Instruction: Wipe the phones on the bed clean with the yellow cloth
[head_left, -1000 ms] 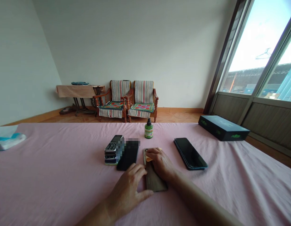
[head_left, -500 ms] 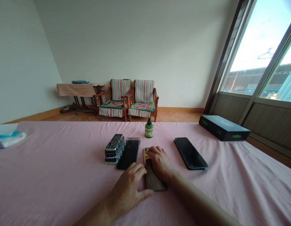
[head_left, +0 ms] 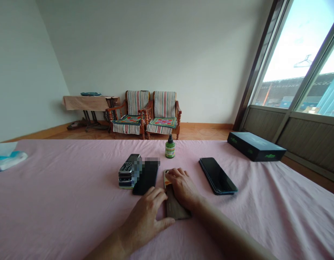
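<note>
A brown-backed phone (head_left: 175, 208) lies on the pink cloth, with a pale top corner and an orange patch beside the fingers. My right hand (head_left: 184, 187) rests over its upper part, fingers bent and closed on it; the fingertips' underside is hidden. Along the phone's left edge are the fingers of my left hand (head_left: 146, 211), its thumb stretched apart to the lower left corner. Left of the phone lies a black phone (head_left: 145, 180), partly blurred out. Beside that is a stack of phones with a keypad phone (head_left: 127, 167) on top.
A black smartphone (head_left: 218, 176) lies to the right. Behind the hands stands a green bottle (head_left: 170, 148) with a black cap. A black box (head_left: 256, 146) sits at the far right, a tissue pack (head_left: 10, 160) at the far left. Two chairs (head_left: 163, 113) stand beyond the table.
The whole view has shifted very slightly. Both hands stay at the brown-backed phone, with hardly any visible movement.
</note>
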`<state>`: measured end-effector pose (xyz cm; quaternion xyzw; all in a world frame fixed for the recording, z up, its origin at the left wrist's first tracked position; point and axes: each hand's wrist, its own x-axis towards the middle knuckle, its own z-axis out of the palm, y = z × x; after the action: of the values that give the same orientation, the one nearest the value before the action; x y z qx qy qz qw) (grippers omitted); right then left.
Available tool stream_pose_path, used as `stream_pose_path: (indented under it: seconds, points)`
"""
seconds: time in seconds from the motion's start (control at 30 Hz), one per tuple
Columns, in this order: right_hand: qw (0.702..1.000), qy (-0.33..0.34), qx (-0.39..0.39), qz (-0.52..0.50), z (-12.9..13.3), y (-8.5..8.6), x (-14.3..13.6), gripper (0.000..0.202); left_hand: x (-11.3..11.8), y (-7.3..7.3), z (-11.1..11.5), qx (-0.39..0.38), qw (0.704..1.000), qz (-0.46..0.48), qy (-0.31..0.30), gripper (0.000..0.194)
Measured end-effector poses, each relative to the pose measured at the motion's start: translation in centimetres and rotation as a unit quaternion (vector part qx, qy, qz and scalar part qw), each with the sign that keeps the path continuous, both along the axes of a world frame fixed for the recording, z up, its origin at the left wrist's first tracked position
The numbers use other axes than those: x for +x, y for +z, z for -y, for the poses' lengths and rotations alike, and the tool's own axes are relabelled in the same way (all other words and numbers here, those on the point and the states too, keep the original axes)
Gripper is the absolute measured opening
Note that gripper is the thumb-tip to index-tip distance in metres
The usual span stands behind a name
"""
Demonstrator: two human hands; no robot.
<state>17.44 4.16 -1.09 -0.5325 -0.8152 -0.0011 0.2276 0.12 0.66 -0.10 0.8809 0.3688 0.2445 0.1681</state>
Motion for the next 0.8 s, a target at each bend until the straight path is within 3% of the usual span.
stream_pose_path:
  seconds: [0.17, 0.37, 0.63, 0.8]
  points:
    - [1.0, 0.019, -0.007, -0.011, -0.1, 0.0, 0.2, 0.026, -0.1, -0.1, 0.0, 0.005, 1.0, 0.002, 0.002, 0.04]
    - [0.998, 0.051, -0.01, -0.025, -0.1, 0.2, 0.3, 0.018, -0.1, 0.0, 0.0, 0.009, 1.0, -0.002, 0.002, 0.04]
    - [0.998, 0.039, -0.01, -0.049, -0.7, -0.8, 0.5, 0.042, -0.1, -0.1, 0.0, 0.013, 1.0, -0.002, -0.002, 0.039]
    - [0.997, 0.043, -0.005, -0.058, -0.4, -0.6, 0.3, 0.032, -0.1, -0.1, 0.1, 0.006, 1.0, -0.001, -0.001, 0.04]
